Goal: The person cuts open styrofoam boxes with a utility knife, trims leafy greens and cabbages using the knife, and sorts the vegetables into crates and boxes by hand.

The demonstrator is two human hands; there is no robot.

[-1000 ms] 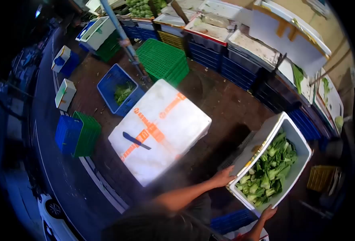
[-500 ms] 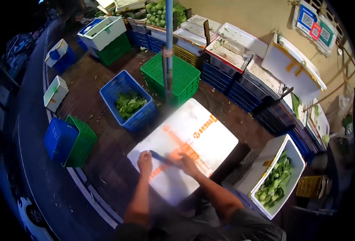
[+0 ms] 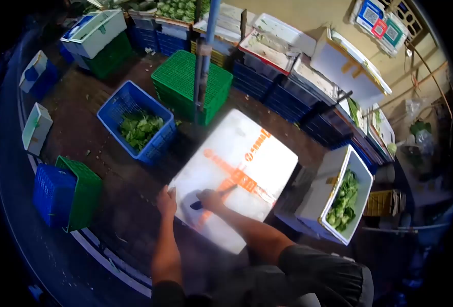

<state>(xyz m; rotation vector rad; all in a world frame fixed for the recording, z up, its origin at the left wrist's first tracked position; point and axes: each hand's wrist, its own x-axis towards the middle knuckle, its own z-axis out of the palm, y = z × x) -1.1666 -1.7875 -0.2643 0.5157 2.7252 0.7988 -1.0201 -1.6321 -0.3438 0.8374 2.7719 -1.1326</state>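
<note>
A white foam box (image 3: 213, 171) with orange print and orange tape sits in front of me, its broad top facing up. My right hand (image 3: 211, 199) is closed around a knife (image 3: 196, 205) over the near part of that top. The dark blade shows at the hand's lower left, and the other end sticks out toward the upper right. My left hand (image 3: 167, 201) is at the box's left corner, its fingers bent against the edge; some of them are hidden.
A blue crate (image 3: 106, 113) with leafy greens and stacked green crates (image 3: 190, 77) stand beyond the box, beside a metal pole (image 3: 204, 66). To the right, an open foam box (image 3: 316, 197) holds more greens. A green crate (image 3: 91, 189) lies left.
My right hand has moved left and toward me with the knife. My left hand has gone from the box top to its left edge. The view has shifted right.
</note>
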